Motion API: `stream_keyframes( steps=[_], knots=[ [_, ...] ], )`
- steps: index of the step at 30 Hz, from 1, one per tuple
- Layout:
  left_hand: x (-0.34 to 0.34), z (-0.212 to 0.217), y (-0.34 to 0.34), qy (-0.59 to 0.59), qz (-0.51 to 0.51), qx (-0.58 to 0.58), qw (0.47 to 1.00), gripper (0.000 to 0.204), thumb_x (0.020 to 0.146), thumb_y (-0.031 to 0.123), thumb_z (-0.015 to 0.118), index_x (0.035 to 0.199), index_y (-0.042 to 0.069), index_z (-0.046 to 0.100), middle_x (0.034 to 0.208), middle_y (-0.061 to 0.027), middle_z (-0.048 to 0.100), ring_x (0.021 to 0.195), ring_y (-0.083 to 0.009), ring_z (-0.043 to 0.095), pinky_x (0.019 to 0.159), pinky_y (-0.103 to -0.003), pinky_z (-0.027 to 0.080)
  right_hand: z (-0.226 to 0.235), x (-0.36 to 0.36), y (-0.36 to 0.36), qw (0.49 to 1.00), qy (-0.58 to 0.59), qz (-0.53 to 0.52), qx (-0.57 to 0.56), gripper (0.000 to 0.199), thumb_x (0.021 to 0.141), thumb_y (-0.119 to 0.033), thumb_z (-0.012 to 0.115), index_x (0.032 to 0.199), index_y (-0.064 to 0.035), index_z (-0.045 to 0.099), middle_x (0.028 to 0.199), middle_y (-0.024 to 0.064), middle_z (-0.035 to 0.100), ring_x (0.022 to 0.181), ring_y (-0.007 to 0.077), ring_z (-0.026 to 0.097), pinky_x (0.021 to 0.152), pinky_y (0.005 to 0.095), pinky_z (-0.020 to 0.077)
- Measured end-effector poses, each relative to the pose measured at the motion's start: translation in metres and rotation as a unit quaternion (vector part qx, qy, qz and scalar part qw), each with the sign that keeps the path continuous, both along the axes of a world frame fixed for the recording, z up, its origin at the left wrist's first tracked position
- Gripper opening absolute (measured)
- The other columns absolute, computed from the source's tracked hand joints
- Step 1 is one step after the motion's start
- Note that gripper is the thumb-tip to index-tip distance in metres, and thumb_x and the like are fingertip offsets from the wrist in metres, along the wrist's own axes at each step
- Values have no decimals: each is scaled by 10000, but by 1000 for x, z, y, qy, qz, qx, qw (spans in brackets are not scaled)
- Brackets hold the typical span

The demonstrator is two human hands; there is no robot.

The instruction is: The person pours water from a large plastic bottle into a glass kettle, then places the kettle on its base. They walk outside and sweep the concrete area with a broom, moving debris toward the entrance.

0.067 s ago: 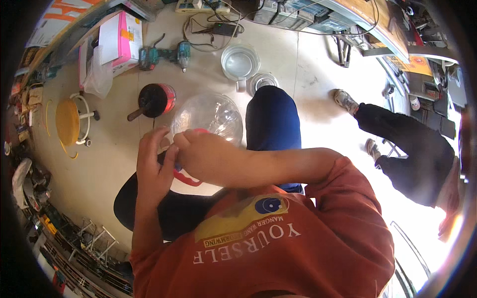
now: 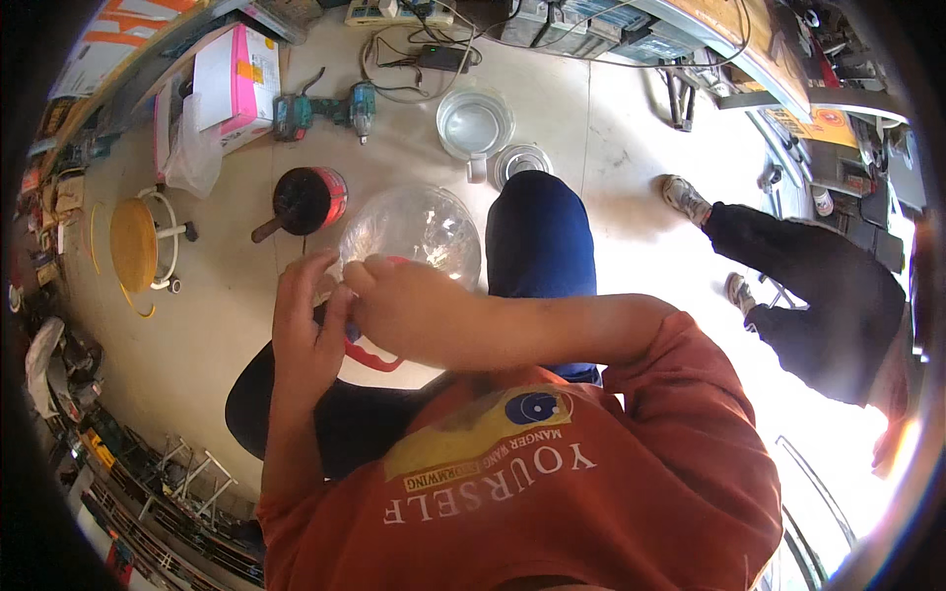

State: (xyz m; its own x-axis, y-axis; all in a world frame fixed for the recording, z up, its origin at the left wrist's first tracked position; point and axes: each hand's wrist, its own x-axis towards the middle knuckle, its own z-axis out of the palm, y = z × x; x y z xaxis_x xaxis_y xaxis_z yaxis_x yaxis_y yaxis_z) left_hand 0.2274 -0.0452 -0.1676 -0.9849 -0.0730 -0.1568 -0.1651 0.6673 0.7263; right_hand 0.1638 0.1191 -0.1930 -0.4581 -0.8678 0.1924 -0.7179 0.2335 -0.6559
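Observation:
A large, round, clear plastic jug (image 2: pixel 424 231) is in front of me, between my legs. Its red handle (image 2: pixel 374 358) shows below my right hand. My left hand (image 2: pixel 310 320) is curled at the jug's near left side, thumb and fingers closed around its edge. Right beside it, my right hand (image 2: pixel 404 305) is bent into a fist over the jug's near end, its fingertips almost meeting the left thumb. Whatever the right fingers pinch is hidden behind them. A small patch of blue shows between the hands, too little to name.
Beyond the jug stand a black pot-like thing with a handle (image 2: pixel 308 202), a clear pitcher of water (image 2: pixel 473 123) and a glass jar (image 2: pixel 522 163). Two green cordless drills (image 2: pixel 362 110) lie by a pink-and-white box (image 2: pixel 236 84). A yellow stool (image 2: pixel 135 244) is left; another person's legs (image 2: pixel 788 261) are right.

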Motion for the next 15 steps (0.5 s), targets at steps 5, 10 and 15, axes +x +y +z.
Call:
stream_keyframes(
  steps=[5,10,15],
  knots=[
    [-6,-3,2,42,18,-21,999,273,922,108,514,1165,-14,529,1160,-174,549,1077,-322,530,933,-380,404,-1,-1,-3,992,-93,-39,69,191,809,-161,567,880,14,594,911,168,547,808,314,591,658,396,514],
    [-4,-4,7,89,35,-62,993,300,923,135,509,1176,-24,525,1179,-181,544,1079,-333,524,934,-403,405,1,-2,10,998,-44,-8,37,265,717,-131,613,914,46,617,959,153,560,903,264,554,702,336,504],
    [-5,-8,20,134,-8,-63,989,365,910,180,516,1204,-36,499,1212,-231,514,1110,-376,498,938,-449,395,-2,-9,20,997,-62,28,44,477,667,-177,699,1086,15,576,1027,118,567,938,253,537,792,348,474]
  ],
)
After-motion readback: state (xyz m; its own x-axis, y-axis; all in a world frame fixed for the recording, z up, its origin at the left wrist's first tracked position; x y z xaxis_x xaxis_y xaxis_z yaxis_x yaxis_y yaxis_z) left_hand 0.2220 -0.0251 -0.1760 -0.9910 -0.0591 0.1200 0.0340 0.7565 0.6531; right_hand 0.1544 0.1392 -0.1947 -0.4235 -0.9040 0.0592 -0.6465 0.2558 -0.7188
